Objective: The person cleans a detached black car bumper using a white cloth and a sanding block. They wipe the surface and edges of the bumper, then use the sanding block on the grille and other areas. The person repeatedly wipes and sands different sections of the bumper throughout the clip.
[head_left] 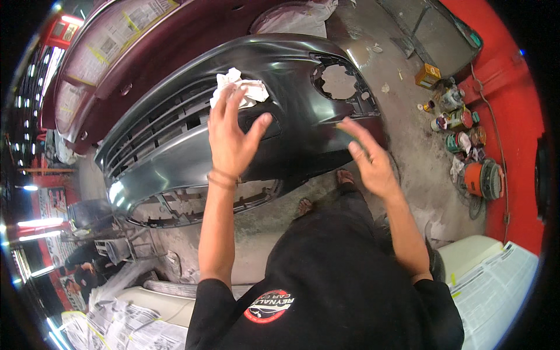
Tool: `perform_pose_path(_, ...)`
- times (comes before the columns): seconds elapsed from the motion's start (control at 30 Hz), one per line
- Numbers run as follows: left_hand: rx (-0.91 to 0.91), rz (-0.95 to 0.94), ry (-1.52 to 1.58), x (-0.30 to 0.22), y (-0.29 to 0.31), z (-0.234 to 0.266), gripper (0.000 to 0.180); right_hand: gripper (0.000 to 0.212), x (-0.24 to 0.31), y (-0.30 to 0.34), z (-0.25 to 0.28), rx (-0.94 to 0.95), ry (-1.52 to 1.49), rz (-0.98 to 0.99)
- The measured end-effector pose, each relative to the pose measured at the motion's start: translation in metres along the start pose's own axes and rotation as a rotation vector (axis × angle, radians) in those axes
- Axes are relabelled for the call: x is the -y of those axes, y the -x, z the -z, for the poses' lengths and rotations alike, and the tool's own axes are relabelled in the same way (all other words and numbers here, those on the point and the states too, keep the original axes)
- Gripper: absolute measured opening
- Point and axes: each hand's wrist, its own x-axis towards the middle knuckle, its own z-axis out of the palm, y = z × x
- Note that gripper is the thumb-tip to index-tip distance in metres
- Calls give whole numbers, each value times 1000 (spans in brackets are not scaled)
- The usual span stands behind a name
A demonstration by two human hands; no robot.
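Observation:
A black car bumper (300, 87) lies across the view in front of me, its slatted grille (154, 128) to the left and a round lamp opening at the right end. A crumpled white cloth (255, 92) rests on the bumper near its middle. Above the bumper is my left hand (232, 140), fingers spread, with the fingertips overlapping the cloth; whether they touch it I cannot tell. Near the bumper's right end my right hand (373, 166) is held with thumb and fingers apart, nothing in it.
Beyond the bumper stands a maroon car (108, 76) masked with newspaper. Along the red wall (496, 140) at right are several cans, an orange box (428, 76) and an orange bucket (483, 179). Newspaper-covered panels (496, 291) flank me. Another person (87, 274) is at lower left.

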Motion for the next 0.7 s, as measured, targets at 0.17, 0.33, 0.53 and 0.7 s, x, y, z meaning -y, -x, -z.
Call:
perform_pose_path(0.17,105,52,-291,100,-17,-43,51,39,-28,-59,-34,-287,168,121)
perform_pose_path(0.33,-168,49,-310,125,-20,-27,25,36,-35,-96,-47,-277,234,238)
perform_pose_path(0.53,-275,413,-522,170,36,28,32,41,-44,-187,-48,5,494,537)
perform_pose_path(0.7,-283,533,-644,136,46,11,41,50,-78,-227,-44,356,611,590)
